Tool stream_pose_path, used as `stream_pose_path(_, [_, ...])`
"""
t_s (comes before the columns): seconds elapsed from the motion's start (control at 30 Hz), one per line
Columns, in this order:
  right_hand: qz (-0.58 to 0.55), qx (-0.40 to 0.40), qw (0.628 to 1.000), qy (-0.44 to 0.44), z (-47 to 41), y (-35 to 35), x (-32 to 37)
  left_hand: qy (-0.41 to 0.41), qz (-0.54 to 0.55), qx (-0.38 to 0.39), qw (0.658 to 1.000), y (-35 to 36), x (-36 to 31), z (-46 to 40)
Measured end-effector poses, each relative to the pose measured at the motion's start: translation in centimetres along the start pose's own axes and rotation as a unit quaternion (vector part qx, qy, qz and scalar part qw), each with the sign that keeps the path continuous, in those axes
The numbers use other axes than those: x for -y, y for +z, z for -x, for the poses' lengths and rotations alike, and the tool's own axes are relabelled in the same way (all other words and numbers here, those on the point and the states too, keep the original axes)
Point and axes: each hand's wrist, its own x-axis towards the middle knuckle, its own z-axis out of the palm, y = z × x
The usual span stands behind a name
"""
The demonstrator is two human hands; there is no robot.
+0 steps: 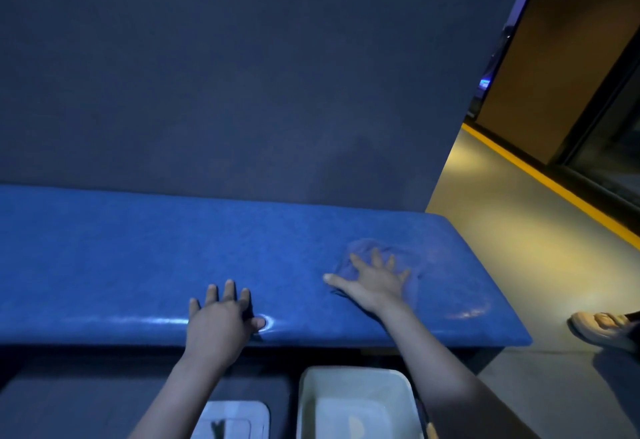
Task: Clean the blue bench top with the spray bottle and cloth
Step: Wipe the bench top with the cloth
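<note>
A long blue bench top (138, 248) runs across the middle of the frame from the left edge to a rounded end at the right, backed by a dark blue wall panel (225, 75) that fills the upper left and centre.

The right hand (375, 281) lies flat with its fingers spread on a blue cloth (412, 262), pressing it onto the bench top right of centre. The cloth is close in colour to the bench, so its edges are hard to trace; much of it is covered by the hand.

The left hand (221, 317) rests palm down on the rounded front edge of the bench, left of centre, fingers straight and slightly apart, holding nothing. A bright glare sits on the edge beside its thumb.

No spray bottle can be made out anywhere in the view.

At the bottom of the frame, below the bench, a pale rectangular tub (308, 404) is partly hidden by the right forearm and cut off by the lower edge. To its left a second pale container (256, 414) is also cut off, with a dark item inside that is too dim to identify.

At the right edge, a light-coloured shoe (595, 328) stands on the grey floor (519, 224), with its wearer out of frame. A yellow stripe (540, 175) runs diagonally across the floor in the upper right.
</note>
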Motion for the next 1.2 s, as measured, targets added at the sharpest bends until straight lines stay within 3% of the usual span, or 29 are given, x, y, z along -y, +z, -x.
stream_pose_path(0.13, [0.036,-0.043,0.989,-0.139,2.1,2.5,6.2,0.002,0.012,0.001,1.0,0.2,0.1,-0.3])
stream_pose_path(0.2, [0.028,-0.045,0.985,-0.163,2.7,3.2,6.0,0.005,0.019,0.002,1.0,0.1,0.2,-0.4])
stream_pose_path(0.27, [0.016,-0.112,0.979,-0.172,2.9,2.9,3.4,0.009,0.029,0.004,1.0,0.1,0.4,-0.5])
stream_pose_path(0.33, [0.021,-0.165,0.98,-0.11,2.7,2.1,-1.6,0.011,0.029,0.006,0.999,0.1,0.5,-0.4])
stream_pose_path(0.43, [0.012,-0.117,0.988,0.098,1.4,0.4,-11.4,0.013,0.022,0.007,1.0,0.2,0.5,-0.3])
stream_pose_path(0.5, [-0.054,-0.112,0.969,0.215,0.7,-1.6,-15.8,0.014,0.016,0.006,1.0,0.1,0.4,-0.3])
stream_pose_path(0.6, [-0.081,-0.136,0.955,0.251,-0.9,-2.4,-15.6,0.011,0.008,0.008,1.0,0.1,0.3,-0.3])
stream_pose_path(0.67, [-0.045,-0.157,0.97,0.182,-1.3,-1.4,-11.3,0.006,0.011,0.008,1.0,0.2,0.2,-0.2])
stream_pose_path(0.77, [-0.013,-0.193,0.98,-0.039,0.4,2.3,-1.3,0.002,0.026,0.006,1.0,0.0,0.1,-0.2])
stream_pose_path(0.83, [0.004,-0.149,0.976,-0.162,3.2,4.2,3.6,-0.007,0.045,0.016,0.999,-0.3,0.0,-0.1])
stream_pose_path(0.9, [0.021,-0.108,0.965,-0.237,4.7,4.6,3.8,-0.013,0.056,0.02,0.998,-0.6,-0.1,-0.1])
stream_pose_path(0.97, [0.054,-0.128,0.957,-0.256,3.9,3.5,0.0,-0.019,0.056,0.022,0.998,-0.9,-0.4,0.1])
stream_pose_path(1.03, [0.07,-0.129,0.976,-0.163,1.3,1.4,-5.1,-0.026,0.054,0.027,0.998,-1.1,-0.5,0.2])
stream_pose_path(1.1, [0.056,-0.096,0.994,-0.004,-2.6,-1.0,-9.9,-0.035,0.048,0.03,0.998,-1.2,-0.7,0.3])
stream_pose_path(1.2, [0.006,-0.114,0.985,0.132,-7.8,-4.1,-14.3,-0.041,0.046,0.029,0.998,-0.8,-0.9,0.1])
